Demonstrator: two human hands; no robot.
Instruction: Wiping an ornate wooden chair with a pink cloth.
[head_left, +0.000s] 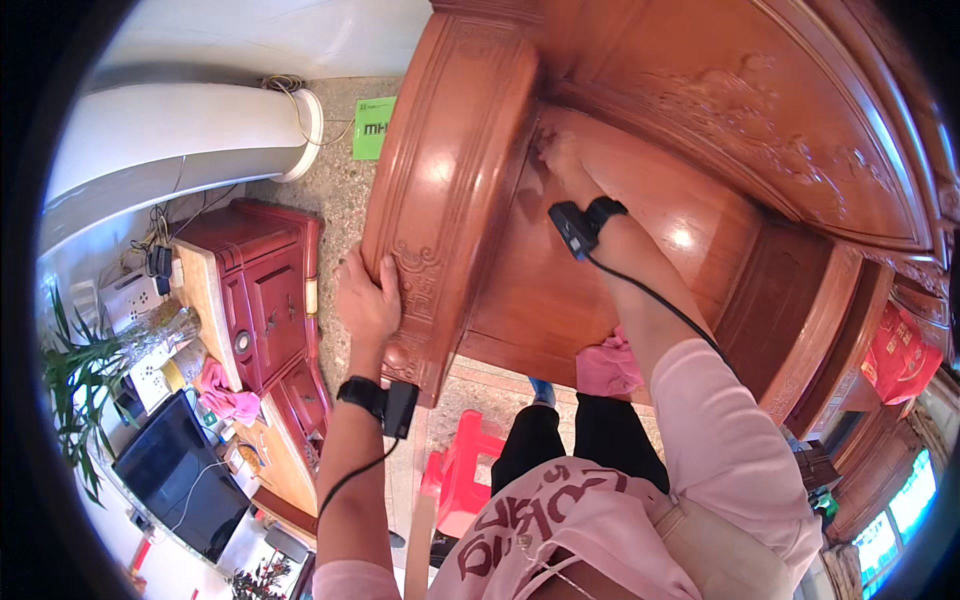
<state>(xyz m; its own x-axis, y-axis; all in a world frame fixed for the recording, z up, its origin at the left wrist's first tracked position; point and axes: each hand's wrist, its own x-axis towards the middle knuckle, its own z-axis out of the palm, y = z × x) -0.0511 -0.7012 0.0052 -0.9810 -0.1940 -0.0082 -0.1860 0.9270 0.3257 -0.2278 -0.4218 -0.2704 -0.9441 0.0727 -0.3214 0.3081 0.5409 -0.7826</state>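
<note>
My left hand rests over the outer edge of the carved wooden armrest, its thumb on the top and its fingers curled over the side. My right hand reaches to the far left corner of the polished wooden seat, near the foot of the armrest. It is blurred, and whether anything lies under the fingers cannot be made out. A crumpled pink cloth lies at the seat's front edge, partly behind my right forearm. Both wrists carry black strapped devices with cables.
A carved backrest rises behind the seat. A red plastic stool stands near my legs. On the left are a red wooden cabinet, a television and a white column-shaped appliance. A green booklet lies on the floor.
</note>
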